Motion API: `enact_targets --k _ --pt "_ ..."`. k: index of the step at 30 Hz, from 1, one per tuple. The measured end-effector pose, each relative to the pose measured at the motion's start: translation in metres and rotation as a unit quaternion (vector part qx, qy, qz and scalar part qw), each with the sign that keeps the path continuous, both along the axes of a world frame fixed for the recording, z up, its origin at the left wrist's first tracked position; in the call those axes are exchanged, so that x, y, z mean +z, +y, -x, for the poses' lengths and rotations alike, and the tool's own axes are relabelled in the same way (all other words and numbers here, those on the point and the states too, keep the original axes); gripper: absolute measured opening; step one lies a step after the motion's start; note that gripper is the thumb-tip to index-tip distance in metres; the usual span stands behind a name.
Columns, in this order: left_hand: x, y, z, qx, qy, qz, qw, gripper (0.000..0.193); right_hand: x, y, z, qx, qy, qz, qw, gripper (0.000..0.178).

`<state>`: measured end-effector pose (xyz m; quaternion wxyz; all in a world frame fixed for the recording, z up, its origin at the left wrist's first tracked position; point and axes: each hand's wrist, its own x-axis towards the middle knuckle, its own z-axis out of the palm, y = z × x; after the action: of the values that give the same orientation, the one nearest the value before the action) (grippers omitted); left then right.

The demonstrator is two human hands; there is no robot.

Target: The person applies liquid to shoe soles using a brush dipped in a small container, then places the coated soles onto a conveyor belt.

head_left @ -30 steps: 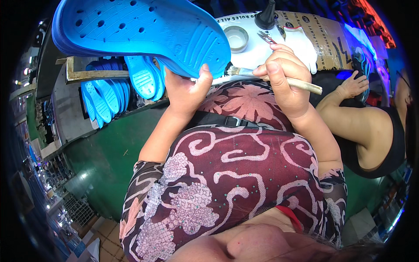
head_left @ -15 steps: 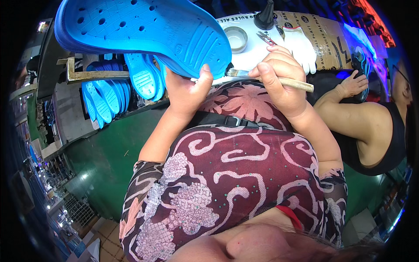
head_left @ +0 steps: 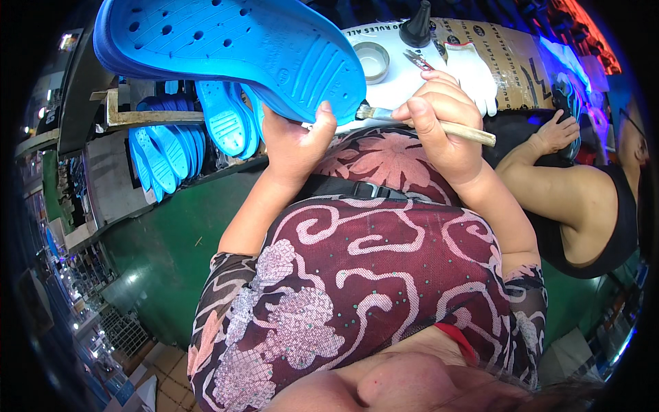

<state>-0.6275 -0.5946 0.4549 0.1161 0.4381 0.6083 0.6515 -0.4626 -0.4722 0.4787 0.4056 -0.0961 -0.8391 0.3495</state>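
Note:
My left hand (head_left: 298, 141) is closed round the near end of a blue foam shoe sole (head_left: 274, 51), thumb on top. The sole has a row of round holes and ribbed lines, and its far part runs off the upper edge. Between the fingers of my right hand (head_left: 445, 130) is a flat paintbrush (head_left: 473, 134) with a pale wooden handle. Its bristles meet the rim of the sole at the rounded end. Just beyond the brush stands a small round bowl (head_left: 371, 63); what it contains is hard to make out.
Several blue soles (head_left: 165, 154) lean in a row on a rack at the left, beside a wooden bar (head_left: 154, 118). On the table are a black nozzle bottle (head_left: 417, 27), red-handled snips (head_left: 419, 60), a white glove (head_left: 473, 75) and taped cardboard (head_left: 518, 62). A co-worker's arm (head_left: 556, 182) is at the right.
The sole has shifted slightly to the right and tilted a little in my left hand. The brush stays at its edge, hardly moved.

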Motion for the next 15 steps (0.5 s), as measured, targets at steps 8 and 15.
enact_targets --k 8,15 --pt "-0.0015 -0.0016 -0.0002 0.003 -0.003 0.013 1.000 0.047 -0.0028 -0.0012 0.0040 -0.001 0.016 0.015 1.000 0.026" --pt "-0.0020 -0.0015 0.0007 0.002 0.013 0.032 0.999 0.049 -0.0063 -0.0012 0.0046 0.012 0.019 0.030 0.999 0.025"
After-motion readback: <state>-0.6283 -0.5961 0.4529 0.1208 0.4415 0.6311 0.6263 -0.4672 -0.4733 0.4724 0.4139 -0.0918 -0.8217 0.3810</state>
